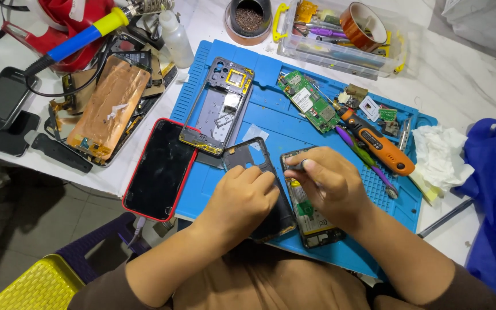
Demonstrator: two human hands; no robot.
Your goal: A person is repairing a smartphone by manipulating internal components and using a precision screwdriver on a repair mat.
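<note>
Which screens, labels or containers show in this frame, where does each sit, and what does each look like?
Phone with red case: left edge of the blue mat, dark glossy screen, off.
Small phone: far left, grey screen, off.
White label: on the green circuit board.
Clear plastic box: top centre, yellow latch, tools and amber tape inside.
White bottle: top, left of the mat.
</note>
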